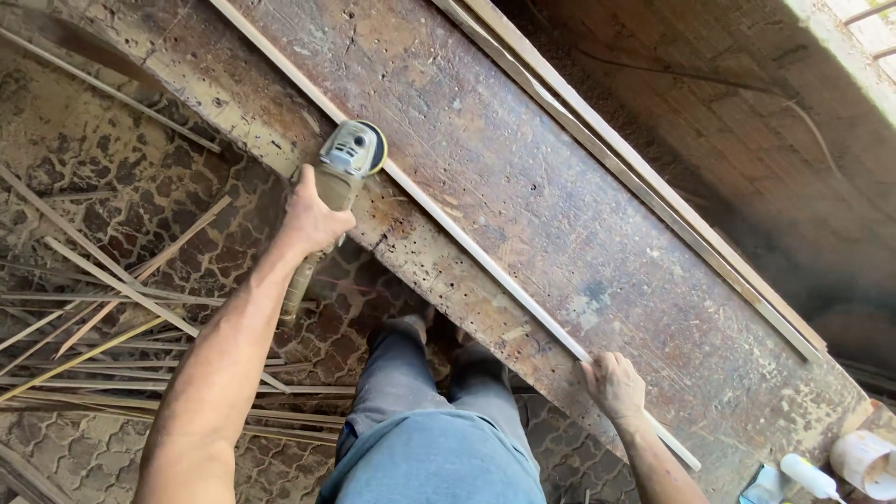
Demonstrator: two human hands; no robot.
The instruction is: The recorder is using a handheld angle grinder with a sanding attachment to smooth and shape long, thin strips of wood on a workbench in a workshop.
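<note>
My left hand (pixel 313 219) is shut on the body of a grey angle grinder (pixel 347 154). Its disc rests against a long thin wooden strip (pixel 467 245) that runs diagonally along the near side of a worn, stained workbench (pixel 560 177). My right hand (pixel 613 383) grips that same strip farther down, close to its lower right end, and holds it against the bench top. My legs in blue jeans (pixel 420 429) stand between the two arms.
Two more long strips (pixel 644 177) lie along the bench's far edge. Many thin wood strips (pixel 121 308) are scattered on the patterned floor at left. At the bottom right sit a white bottle (pixel 807 474) and a roll (pixel 868 462).
</note>
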